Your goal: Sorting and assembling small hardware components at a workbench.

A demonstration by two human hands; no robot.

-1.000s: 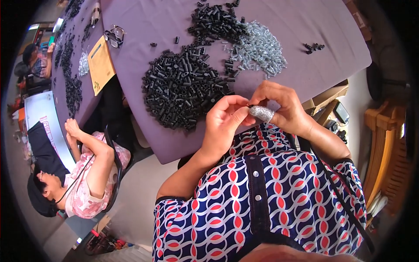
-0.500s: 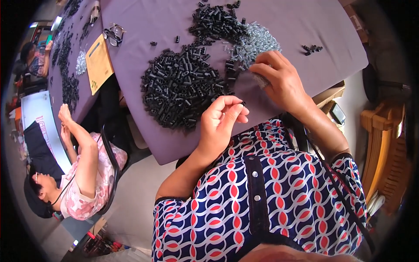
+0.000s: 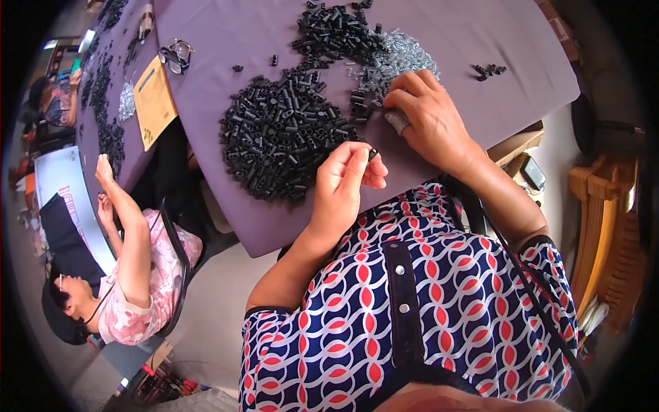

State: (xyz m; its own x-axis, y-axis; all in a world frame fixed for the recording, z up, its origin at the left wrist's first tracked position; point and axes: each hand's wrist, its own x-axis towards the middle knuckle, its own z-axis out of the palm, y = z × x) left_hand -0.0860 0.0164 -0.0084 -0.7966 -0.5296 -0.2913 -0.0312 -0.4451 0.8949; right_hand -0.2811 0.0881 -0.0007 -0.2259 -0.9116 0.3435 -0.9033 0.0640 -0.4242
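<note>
My left hand is closed in a pinch on a small black plastic tube, held upright just above the table's near edge. At the near side of a heap of small silvery coil springs is my right hand, its fingers curled down. A grey wrap covers one of its digits. Whatever lies between its fingertips is hidden. Left of my hands spreads a large pile of short black tubes. A second pile of black parts adjoins the springs on the far side.
A purple-grey cloth covers the table. A few black parts lie apart at the right. Glasses and a yellow envelope are at the left, near a seated person. A wooden chair stands right.
My right hand has lowered its curled fingers toward the springs, shifting slightly left and away from me. My left hand has risen a little, and the black tube now shows more at its fingertips.
</note>
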